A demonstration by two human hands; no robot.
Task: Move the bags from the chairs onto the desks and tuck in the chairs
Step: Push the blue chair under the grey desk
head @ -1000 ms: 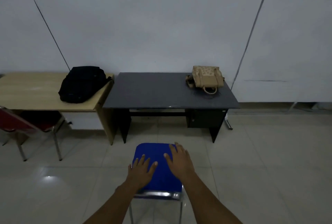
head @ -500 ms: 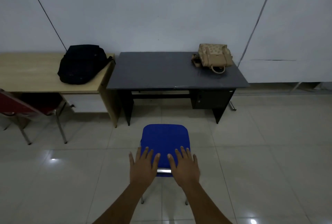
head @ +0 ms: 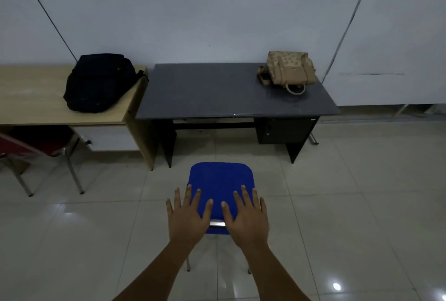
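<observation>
A blue chair [head: 220, 180] stands on the tiled floor in front of the dark grey desk [head: 217, 93], its front edge level with the desk's legs. My left hand [head: 188, 216] and my right hand [head: 247, 218] lie flat on the chair's near edge with fingers spread, gripping nothing. A tan handbag [head: 290, 69] sits on the dark desk's far right corner. A black backpack [head: 99, 83] rests on the right end of the light wooden desk [head: 31, 98].
A red chair [head: 36, 141] with metal legs is partly under the wooden desk at the left. The dark desk has a drawer unit [head: 284, 129] under its right side. Both desks stand against a white wall. Glossy tiled floor [head: 362, 204] surrounds the blue chair.
My hands have slid from the middle of the blue chair back to its near edge. The view has tilted, so the desks sit higher in frame. The bags have not moved.
</observation>
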